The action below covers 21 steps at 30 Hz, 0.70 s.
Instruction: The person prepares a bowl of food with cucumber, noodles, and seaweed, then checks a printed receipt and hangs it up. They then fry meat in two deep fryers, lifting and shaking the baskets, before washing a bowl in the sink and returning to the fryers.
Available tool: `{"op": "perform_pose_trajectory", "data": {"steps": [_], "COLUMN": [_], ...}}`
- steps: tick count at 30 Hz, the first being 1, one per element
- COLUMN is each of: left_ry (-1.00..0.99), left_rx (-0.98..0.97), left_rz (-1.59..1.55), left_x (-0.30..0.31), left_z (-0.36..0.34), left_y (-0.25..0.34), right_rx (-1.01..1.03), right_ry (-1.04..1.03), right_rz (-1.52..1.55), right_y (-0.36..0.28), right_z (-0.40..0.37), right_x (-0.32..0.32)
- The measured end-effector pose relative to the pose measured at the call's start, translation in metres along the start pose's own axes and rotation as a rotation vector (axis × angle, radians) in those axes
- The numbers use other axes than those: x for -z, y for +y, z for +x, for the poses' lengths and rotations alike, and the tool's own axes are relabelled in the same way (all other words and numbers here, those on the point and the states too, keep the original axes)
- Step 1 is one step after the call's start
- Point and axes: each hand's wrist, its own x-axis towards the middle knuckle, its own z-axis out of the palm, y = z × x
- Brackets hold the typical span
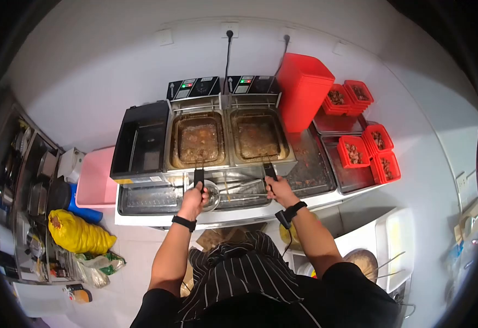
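Two fryer baskets sit in the hot oil of a double deep fryer [174,168]. My left hand [194,199] is closed around the black handle of the left fryer basket [199,174]. The black handle of the right fryer basket [270,170] is in my right hand [280,191], fingers wrapped round it. Brown, bubbling oil with food pieces fills both wells. Below the handles, a round wire strainer [211,195] and long metal tongs [244,194] lie on a metal tray [151,198], close to my hands.
Right of the fryer stand tall stacked red containers [306,90] and several red tubs [353,152] of meat pieces on metal trays. At left are a black bin [140,139], a pink tub [98,177], a yellow sack [80,232] and a shelf rack [28,180]. Lower right is a white sink [400,246].
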Motion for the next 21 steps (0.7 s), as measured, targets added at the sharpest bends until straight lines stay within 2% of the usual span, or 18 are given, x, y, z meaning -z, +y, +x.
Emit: {"op": "perform_pose_trajectory", "data": {"steps": [1, 2, 5, 7, 10, 15, 21], "left_ry": [-0.009, 0.036, -0.018, -0.057, -0.059, -0.046, -0.07], "left_rx": [0.019, 0.01, -0.009, -0.007, 0.001, 0.014, -0.015], "left_rz": [-0.034, 0.045, 0.025, -0.076, 0.032, -0.037, -0.049], "left_x": [-0.008, -0.018, 0.007, -0.002, -0.007, -0.004, 0.0], "left_z": [-0.007, -0.017, 0.009, 0.003, -0.001, 0.001, -0.003], "left_y": [0.005, 0.006, 0.0, 0.005, 0.0, 0.004, 0.002], "right_rx": [-0.01, -0.025, 0.023, 0.03, -0.017, 0.028, -0.02], "right_ry": [0.044, 0.004, -0.034, 0.044, 0.022, 0.024, 0.018], "right_rz": [-0.006, -0.015, -0.048, -0.068, -0.085, -0.046, -0.036], "right_y": [-0.008, -0.011, -0.011, -0.015, -0.011, -0.013, -0.013], "right_z": [-0.003, -0.013, -0.009, -0.002, -0.014, -0.001, -0.009], "right_x": [-0.009, -0.015, -0.004, -0.006, -0.019, -0.006, -0.012]}}
